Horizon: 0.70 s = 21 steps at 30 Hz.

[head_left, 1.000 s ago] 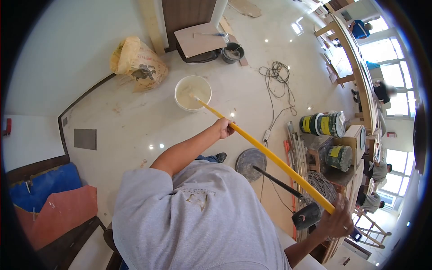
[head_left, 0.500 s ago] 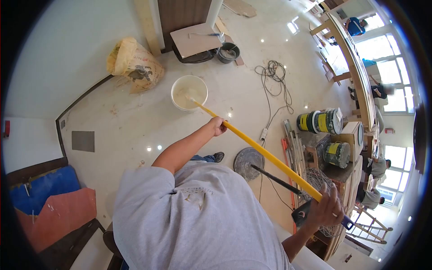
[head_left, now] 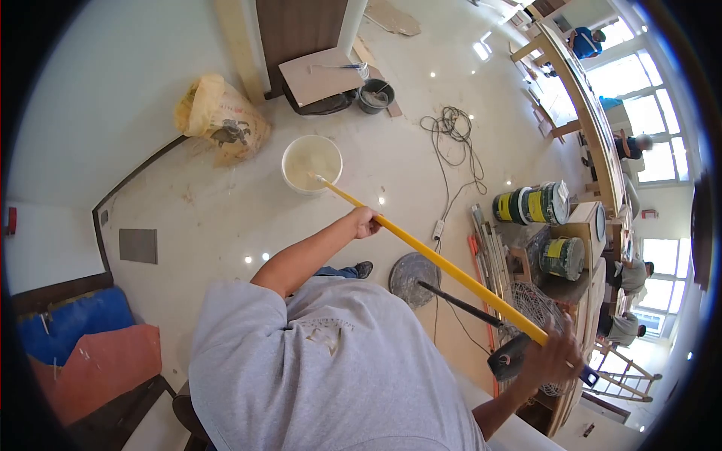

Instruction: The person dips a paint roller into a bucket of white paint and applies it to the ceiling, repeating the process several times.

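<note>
A long yellow pole (head_left: pixel 444 259) slants across the view, its thin whitish far end over the near rim of a white bucket (head_left: pixel 286 174). Pale liquid (head_left: pixel 310 158) shows inside the bucket. My left hand (head_left: pixel 366 222) is closed round the pole's upper-middle part, short of the bucket. Near the pole's dark blue butt end (head_left: pixel 590 376), my right hand (head_left: pixel 554 353) wraps round it, slightly blurred. Behind that hand are a wire fan guard (head_left: pixel 530 301) and a black stand with a round base (head_left: pixel 410 278).
A yellowish sack (head_left: pixel 226 124) leans by the wall, near a dark bucket (head_left: pixel 376 98). Coiled cable (head_left: pixel 455 135) lies on the floor. Labelled pails (head_left: pixel 545 203) and metal strips (head_left: pixel 485 240) stand to the right. Several people work by a long wooden table (head_left: pixel 583 105).
The view has shifted slightly. My right hand and the butt end have moved a little right and down, and the pole's far end sits nearer the bucket's near rim. Both hands keep their hold.
</note>
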Tool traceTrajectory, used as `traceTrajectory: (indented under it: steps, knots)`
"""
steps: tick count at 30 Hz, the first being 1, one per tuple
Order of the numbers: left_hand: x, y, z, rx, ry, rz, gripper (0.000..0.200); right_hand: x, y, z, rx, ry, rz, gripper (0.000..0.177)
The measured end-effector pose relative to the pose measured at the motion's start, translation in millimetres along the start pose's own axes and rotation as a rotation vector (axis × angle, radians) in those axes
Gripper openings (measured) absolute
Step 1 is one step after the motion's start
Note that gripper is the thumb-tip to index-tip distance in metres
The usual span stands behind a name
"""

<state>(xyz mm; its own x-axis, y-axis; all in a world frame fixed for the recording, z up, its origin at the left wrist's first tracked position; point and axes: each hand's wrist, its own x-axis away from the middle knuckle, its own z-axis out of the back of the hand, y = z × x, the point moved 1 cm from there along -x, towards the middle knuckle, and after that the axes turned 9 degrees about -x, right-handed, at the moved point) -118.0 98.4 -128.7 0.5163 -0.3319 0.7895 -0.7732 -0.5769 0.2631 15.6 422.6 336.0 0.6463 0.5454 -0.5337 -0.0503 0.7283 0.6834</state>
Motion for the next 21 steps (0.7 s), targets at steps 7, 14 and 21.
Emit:
traceTrajectory:
  steps: [7, 14, 21]
  knots:
    - [31.6, 1.6, -10.1, 0.057, -0.014, -0.048, 0.016, -2.1, 13.5, 20.2, -0.021, 0.041, -0.053, 0.007]
    - [20.9, -7.5, -10.2, 0.036, -0.012, -0.005, 0.015, -8.3, 9.1, 16.7, -0.012, 0.028, -0.011, 0.008]
    - [32.7, 3.7, 6.5, 0.226, -0.025, -0.053, 0.014, -14.7, -18.1, 19.8, 0.042, 0.123, -0.021, 0.007]
